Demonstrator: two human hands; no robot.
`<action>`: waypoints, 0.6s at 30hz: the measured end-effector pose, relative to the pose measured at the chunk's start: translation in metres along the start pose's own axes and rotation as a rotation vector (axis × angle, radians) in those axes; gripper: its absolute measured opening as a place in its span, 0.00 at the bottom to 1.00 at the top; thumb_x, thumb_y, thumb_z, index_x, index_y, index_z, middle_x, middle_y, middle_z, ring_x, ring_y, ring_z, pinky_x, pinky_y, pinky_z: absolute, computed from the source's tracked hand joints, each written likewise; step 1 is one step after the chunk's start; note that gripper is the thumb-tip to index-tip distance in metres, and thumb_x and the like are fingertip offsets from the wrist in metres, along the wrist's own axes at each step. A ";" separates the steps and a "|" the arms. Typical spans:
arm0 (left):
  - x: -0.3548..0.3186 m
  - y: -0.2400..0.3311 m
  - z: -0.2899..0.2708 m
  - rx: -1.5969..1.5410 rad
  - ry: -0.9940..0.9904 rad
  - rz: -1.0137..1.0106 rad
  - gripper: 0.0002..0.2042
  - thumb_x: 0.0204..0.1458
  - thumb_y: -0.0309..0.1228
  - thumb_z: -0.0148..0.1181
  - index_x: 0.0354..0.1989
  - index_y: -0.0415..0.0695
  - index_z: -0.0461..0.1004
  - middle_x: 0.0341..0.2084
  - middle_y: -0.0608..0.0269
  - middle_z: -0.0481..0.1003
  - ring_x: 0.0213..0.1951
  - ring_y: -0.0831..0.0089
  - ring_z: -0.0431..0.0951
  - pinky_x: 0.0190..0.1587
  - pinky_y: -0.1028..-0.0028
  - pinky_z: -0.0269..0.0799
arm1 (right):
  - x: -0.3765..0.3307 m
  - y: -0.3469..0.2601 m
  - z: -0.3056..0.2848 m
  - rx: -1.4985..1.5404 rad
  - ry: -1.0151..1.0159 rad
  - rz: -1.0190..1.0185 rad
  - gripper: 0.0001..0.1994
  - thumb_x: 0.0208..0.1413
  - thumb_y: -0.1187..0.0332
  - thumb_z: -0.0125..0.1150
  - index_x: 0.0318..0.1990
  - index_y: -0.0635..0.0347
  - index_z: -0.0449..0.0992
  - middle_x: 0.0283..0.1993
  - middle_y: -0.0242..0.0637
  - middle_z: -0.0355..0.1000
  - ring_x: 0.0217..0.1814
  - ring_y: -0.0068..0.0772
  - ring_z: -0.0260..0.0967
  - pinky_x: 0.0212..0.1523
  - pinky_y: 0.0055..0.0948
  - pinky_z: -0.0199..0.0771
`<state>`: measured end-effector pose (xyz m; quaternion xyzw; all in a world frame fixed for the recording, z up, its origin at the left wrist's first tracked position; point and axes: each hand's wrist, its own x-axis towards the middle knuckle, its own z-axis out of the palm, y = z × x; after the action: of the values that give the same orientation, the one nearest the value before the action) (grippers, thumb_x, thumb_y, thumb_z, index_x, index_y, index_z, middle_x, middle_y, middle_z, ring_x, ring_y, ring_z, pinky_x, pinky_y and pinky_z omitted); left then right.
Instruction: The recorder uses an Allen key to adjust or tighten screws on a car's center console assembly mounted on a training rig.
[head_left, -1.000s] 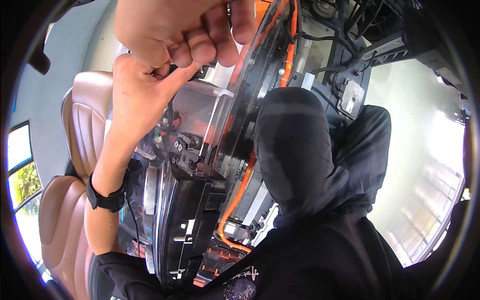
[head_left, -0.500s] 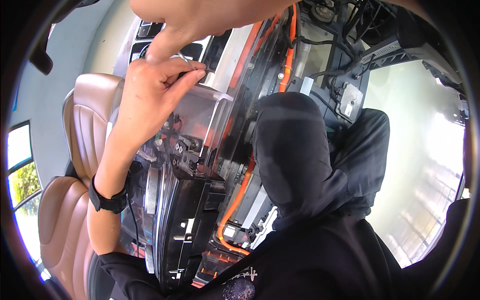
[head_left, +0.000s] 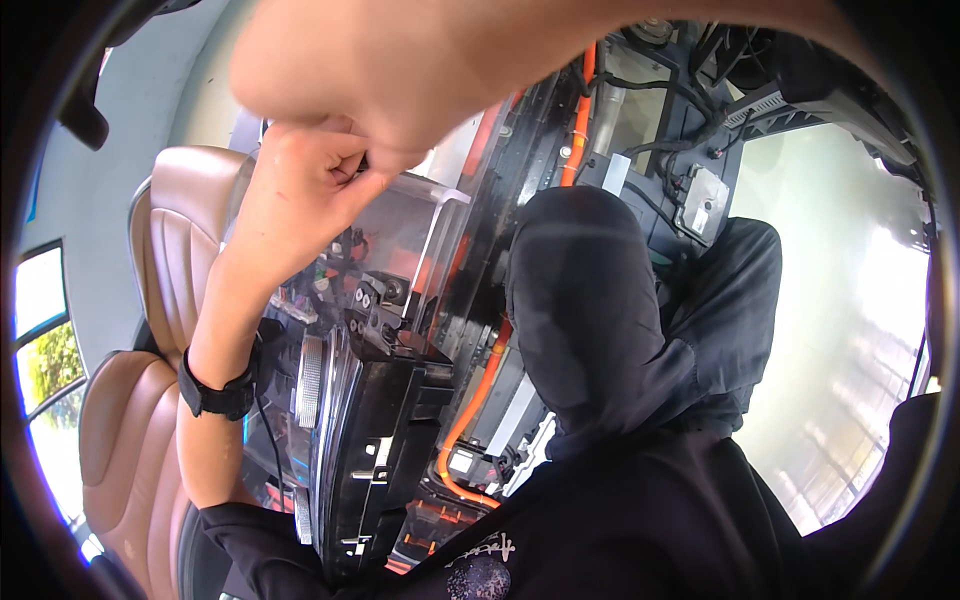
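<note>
My left hand (head_left: 305, 195), a black band round its wrist, is closed over the far end of a clear plastic panel (head_left: 415, 215) on a cutaway car console. My right hand (head_left: 370, 85) comes in from the upper right, bent and closed. It lies over my left fingertips and hides them. The thin metal rod seen earlier between my left fingers is out of sight behind it. What my right fingers hold, if anything, is hidden too. Below the hands, small black fittings (head_left: 385, 290) show by the panel, beside a black console housing (head_left: 375, 440).
Two brown leather seats (head_left: 185, 240) stand at the left. An orange cable (head_left: 480, 370) runs along the open underbody, near my black-clad knee (head_left: 580, 290). A silver module (head_left: 704, 203) and black hoses (head_left: 660, 90) sit at the upper right.
My right hand has come down and nearer, over my left fingertips, and now covers the thin metal rod. My left hand has stayed nearly in place.
</note>
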<state>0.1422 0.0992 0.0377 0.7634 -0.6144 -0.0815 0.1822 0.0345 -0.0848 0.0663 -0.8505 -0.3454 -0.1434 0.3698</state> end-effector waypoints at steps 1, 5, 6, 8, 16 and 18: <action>-0.002 0.001 -0.001 0.037 -0.055 -0.088 0.06 0.50 0.25 0.69 0.36 0.40 0.82 0.25 0.59 0.78 0.26 0.69 0.74 0.32 0.71 0.70 | 0.002 0.000 0.002 0.003 -0.002 -0.007 0.11 0.54 0.66 0.65 0.32 0.68 0.81 0.29 0.46 0.78 0.32 0.41 0.77 0.37 0.37 0.75; 0.001 -0.001 -0.003 0.117 0.010 0.228 0.07 0.50 0.23 0.69 0.38 0.43 0.83 0.31 0.60 0.82 0.34 0.66 0.81 0.39 0.72 0.75 | -0.001 -0.005 -0.002 0.009 -0.024 -0.019 0.11 0.54 0.66 0.65 0.32 0.68 0.81 0.29 0.46 0.78 0.32 0.41 0.77 0.37 0.37 0.75; 0.002 -0.001 -0.004 0.128 0.003 0.223 0.07 0.49 0.22 0.69 0.37 0.42 0.83 0.30 0.60 0.82 0.34 0.66 0.81 0.39 0.71 0.75 | -0.002 -0.006 -0.003 0.010 -0.031 -0.023 0.10 0.54 0.66 0.65 0.32 0.68 0.81 0.29 0.46 0.78 0.32 0.41 0.76 0.37 0.37 0.75; 0.002 -0.001 -0.003 0.143 -0.014 0.203 0.06 0.47 0.22 0.70 0.34 0.41 0.82 0.30 0.59 0.82 0.33 0.64 0.81 0.38 0.71 0.75 | -0.004 -0.005 -0.006 0.010 -0.042 -0.030 0.10 0.54 0.66 0.66 0.32 0.68 0.81 0.29 0.46 0.78 0.32 0.41 0.76 0.37 0.37 0.75; 0.003 -0.002 -0.006 -0.104 0.013 0.254 0.04 0.45 0.24 0.67 0.29 0.39 0.80 0.21 0.50 0.76 0.26 0.51 0.78 0.30 0.64 0.73 | -0.011 0.008 0.016 0.122 -0.038 0.088 0.12 0.54 0.65 0.66 0.31 0.69 0.81 0.29 0.46 0.78 0.31 0.42 0.76 0.37 0.36 0.74; 0.002 -0.001 -0.007 -0.068 0.003 0.240 0.04 0.47 0.25 0.67 0.31 0.40 0.81 0.21 0.51 0.76 0.25 0.52 0.78 0.30 0.65 0.73 | -0.015 0.007 0.021 0.251 0.157 0.121 0.14 0.59 0.63 0.64 0.30 0.68 0.79 0.27 0.39 0.76 0.28 0.34 0.74 0.32 0.31 0.72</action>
<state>0.1457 0.0983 0.0439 0.6778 -0.6980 -0.0786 0.2174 0.0288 -0.0803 0.0409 -0.8030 -0.2788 -0.1425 0.5071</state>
